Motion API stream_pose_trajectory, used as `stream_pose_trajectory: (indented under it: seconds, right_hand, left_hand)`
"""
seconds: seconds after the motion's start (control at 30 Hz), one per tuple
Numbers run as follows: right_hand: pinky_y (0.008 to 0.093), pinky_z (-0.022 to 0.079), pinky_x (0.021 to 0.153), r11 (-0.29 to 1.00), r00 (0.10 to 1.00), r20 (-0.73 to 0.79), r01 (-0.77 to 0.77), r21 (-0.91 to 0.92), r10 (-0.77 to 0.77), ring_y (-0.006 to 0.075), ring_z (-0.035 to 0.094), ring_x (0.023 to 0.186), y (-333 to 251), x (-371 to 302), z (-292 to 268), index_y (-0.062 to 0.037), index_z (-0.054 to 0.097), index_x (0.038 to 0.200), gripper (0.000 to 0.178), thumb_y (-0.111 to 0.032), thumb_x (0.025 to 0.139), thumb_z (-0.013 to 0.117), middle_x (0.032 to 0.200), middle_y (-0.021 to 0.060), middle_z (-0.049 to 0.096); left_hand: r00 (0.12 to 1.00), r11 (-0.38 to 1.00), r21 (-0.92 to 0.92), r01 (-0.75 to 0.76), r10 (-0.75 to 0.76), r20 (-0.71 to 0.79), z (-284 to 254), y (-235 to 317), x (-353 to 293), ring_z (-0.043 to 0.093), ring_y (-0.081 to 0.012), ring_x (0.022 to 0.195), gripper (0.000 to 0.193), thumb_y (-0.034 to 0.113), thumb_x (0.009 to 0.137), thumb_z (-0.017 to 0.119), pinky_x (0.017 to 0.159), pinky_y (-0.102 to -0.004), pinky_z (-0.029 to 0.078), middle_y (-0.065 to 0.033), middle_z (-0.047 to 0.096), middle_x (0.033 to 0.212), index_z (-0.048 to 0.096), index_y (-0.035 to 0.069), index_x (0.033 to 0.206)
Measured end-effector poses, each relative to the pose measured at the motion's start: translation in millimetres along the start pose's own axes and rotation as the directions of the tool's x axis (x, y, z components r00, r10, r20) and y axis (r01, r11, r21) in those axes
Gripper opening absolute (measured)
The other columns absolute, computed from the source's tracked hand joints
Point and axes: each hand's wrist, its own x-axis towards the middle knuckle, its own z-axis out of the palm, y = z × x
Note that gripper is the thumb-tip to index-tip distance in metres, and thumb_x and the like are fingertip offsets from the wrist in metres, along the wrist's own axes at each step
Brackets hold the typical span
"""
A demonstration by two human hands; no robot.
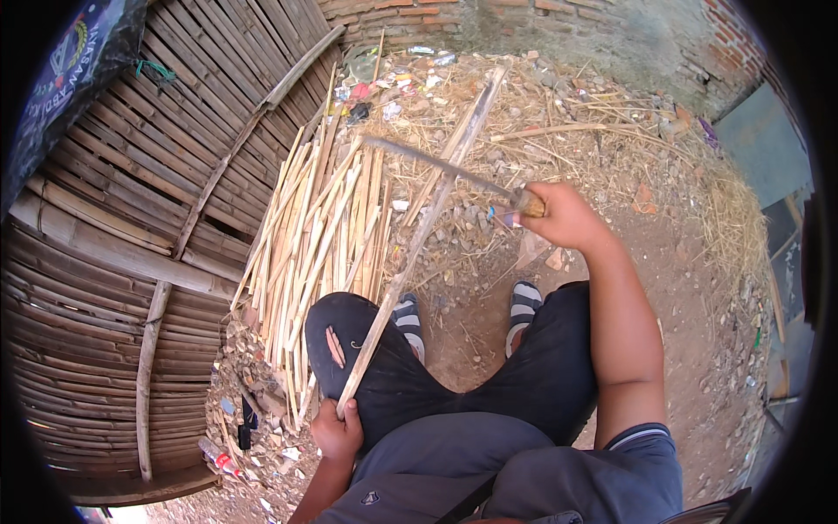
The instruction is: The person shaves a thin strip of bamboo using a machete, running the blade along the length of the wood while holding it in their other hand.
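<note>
My left hand (338,428) is closed round the near end of a long split bamboo strip (378,325), beside my left knee. The strip slants up across my thigh and away from me, its far end over the littered ground. My right hand (566,217) grips the wooden handle of a long-bladed machete (410,155), held out in front of my right knee. Its thin dark blade points left and crosses the strip about midway; whether the edge touches the strip or has bitten into it, I cannot tell.
A pile of split bamboo strips (327,227) lies left of my knees, against a slatted bamboo wall (218,96). A brick wall (506,31) stands at the back. Straw (729,236) and rubble cover the right side. A plastic bottle (220,457) lies at lower left.
</note>
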Motion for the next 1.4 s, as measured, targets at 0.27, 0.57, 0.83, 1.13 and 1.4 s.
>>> stream_pose_trajectory:
  seconds: [0.27,0.57,0.83,1.13,1.4]
  right_hand:
    - [0.0472,0.053,0.069,0.898,0.924,0.189,0.371,-0.235,-0.332,0.0366,0.069,0.076,-38.8,-6.7,25.7,-0.011,0.069,0.088,0.02,-0.026,0.079,0.078,0.077,0.0158,0.069]
    - [0.0476,0.053,0.071,0.99,0.991,-0.131,-0.042,-0.131,0.025,0.0386,0.069,0.079,15.8,3.6,-5.7,-0.009,0.073,0.099,0.027,-0.029,0.082,0.081,0.082,0.0181,0.071]
    - [0.0481,0.054,0.072,0.869,0.899,0.23,0.425,-0.255,-0.372,0.0391,0.07,0.079,-39.4,-8.3,26.5,-0.0109,0.07,0.092,0.022,-0.027,0.08,0.079,0.079,0.0176,0.07]
    - [0.0441,0.054,0.071,0.994,0.989,-0.113,-0.101,-0.05,0.094,0.0366,0.07,0.078,14.7,4.7,-7.1,-0.0064,0.073,0.104,0.029,-0.025,0.082,0.081,0.084,0.0188,0.072]
    - [0.0473,0.054,0.071,0.891,0.928,0.172,0.366,-0.27,-0.33,0.0361,0.07,0.078,-40.0,-10.3,25.3,-0.0108,0.069,0.091,0.021,-0.024,0.079,0.079,0.08,0.0167,0.071]
  left_hand:
    - [0.999,1.0,0.004,0.031,-0.031,0.016,-2.9,-6.1,-2.2,0.055,-0.0343,0.049,0.049,0.04,0.1,0.066,0.05,-0.0453,0.041,-0.0172,0.053,0.056,0.051,0.003,0.072]
    - [1.0,1.0,-0.015,0.005,-0.005,0.003,1.1,0.9,1.2,0.054,-0.0368,0.049,0.051,0.043,0.1,0.066,0.05,-0.046,0.04,-0.0174,0.05,0.055,0.05,0.003,0.074]
    - [1.0,1.0,-0.011,0.029,-0.029,0.007,-0.1,-6.0,-3.2,0.054,-0.0334,0.049,0.051,0.044,0.101,0.065,0.05,-0.0441,0.041,-0.0171,0.052,0.056,0.05,0.003,0.073]
    - [1.0,1.0,0.009,0.005,-0.005,0.001,0.3,-2.1,-0.4,0.055,-0.0347,0.049,0.049,0.041,0.1,0.065,0.05,-0.0445,0.042,-0.0169,0.053,0.057,0.051,0.003,0.074]
    - [0.999,0.999,-0.001,0.047,-0.047,0.014,0.7,-7.8,-4.9,0.055,-0.034,0.049,0.048,0.04,0.1,0.065,0.05,-0.0447,0.041,-0.017,0.052,0.057,0.051,0.003,0.074]
